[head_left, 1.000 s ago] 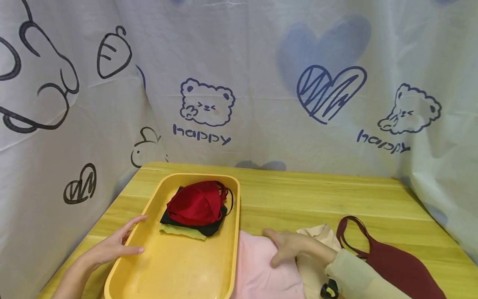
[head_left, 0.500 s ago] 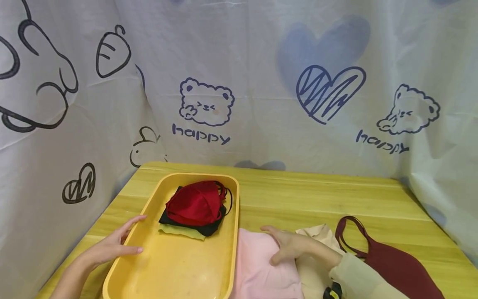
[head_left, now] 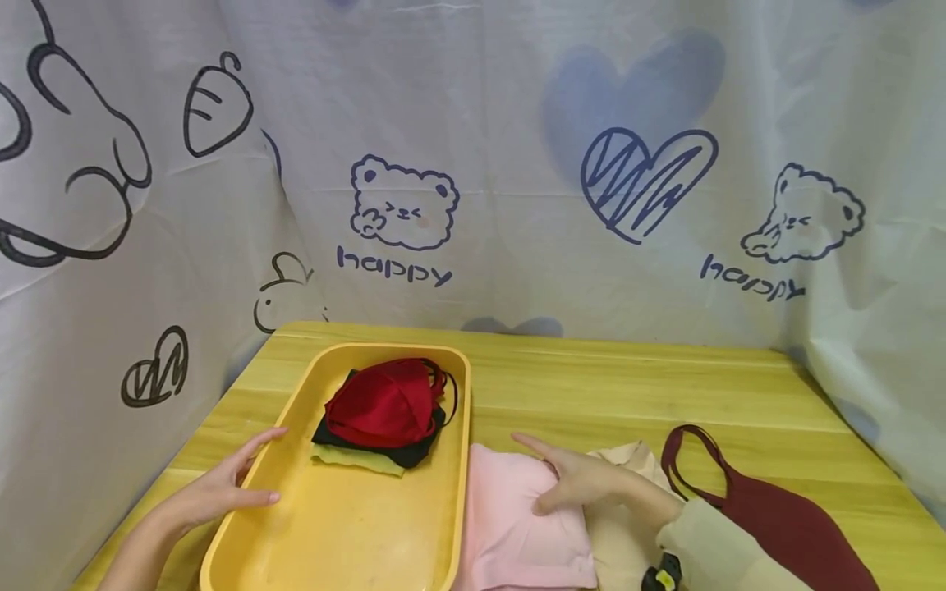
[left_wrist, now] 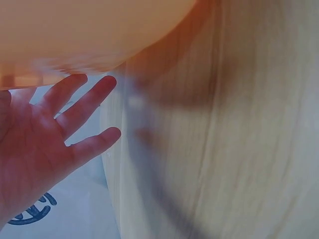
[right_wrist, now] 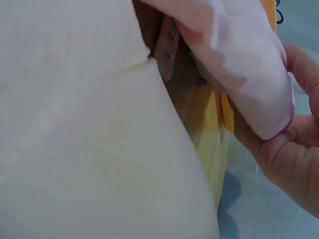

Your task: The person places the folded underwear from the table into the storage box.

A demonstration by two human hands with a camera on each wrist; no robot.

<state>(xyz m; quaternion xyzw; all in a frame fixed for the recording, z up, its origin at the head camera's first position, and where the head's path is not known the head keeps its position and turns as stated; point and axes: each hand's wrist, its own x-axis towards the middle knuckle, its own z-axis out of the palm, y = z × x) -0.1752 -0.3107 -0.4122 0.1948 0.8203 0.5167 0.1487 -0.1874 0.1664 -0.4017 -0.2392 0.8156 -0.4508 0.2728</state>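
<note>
My right hand [head_left: 584, 480] grips the edge of a pink bra [head_left: 521, 525]. In the right wrist view the pink bra [right_wrist: 249, 64] bends between thumb and fingers, and a strip with hooks [right_wrist: 167, 47] shows under it. My left hand [head_left: 214, 492] rests at the left rim of a yellow tray [head_left: 461, 492], thumb and index finger reaching over it. Its other fingers [left_wrist: 92, 99] spread straight against the outside of the tray [left_wrist: 89, 40] in the left wrist view. Inside the tray, a red bra [head_left: 388, 402] lies on black cloth [head_left: 414, 451] and yellow-green cloth [head_left: 358, 460].
A beige garment [head_left: 617, 546] lies partly under my right forearm. Farther right is a maroon strapped garment [head_left: 791, 525]. The wooden table [head_left: 591, 377] meets a printed white curtain [head_left: 510, 246] at the back and sides.
My right hand has moved slightly up and away, and the pink bra's far edge has shifted with it. The left hand stays at the tray rim. The head view has turned slightly.
</note>
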